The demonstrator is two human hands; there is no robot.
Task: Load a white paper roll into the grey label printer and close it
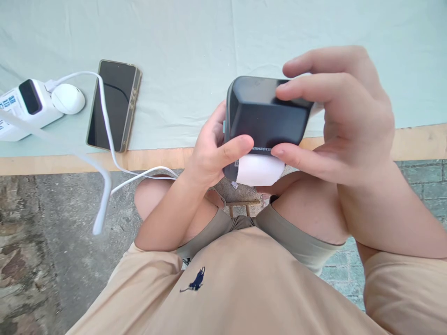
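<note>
A black label printer (268, 123) marked NIIMBOT is held up in front of me, above my lap and the table's near edge. White label paper (261, 172) sticks out of its near side. My left hand (213, 151) is wrapped round the printer's left side, with the thumb on the near edge and the other fingers hidden beneath. On the right, my right hand (356, 111) grips the printer between the thumb at its near edge and a fingertip on its top. Another finger of that hand is raised beyond the far right corner.
On the table's pale green cloth (174, 56) lies a phone (115, 107), dark screen up. Left of it sits a white power strip (44, 104) with a round white plug (68, 98). A white cable (104, 107) crosses the phone and hangs over the wooden table edge (164, 157).
</note>
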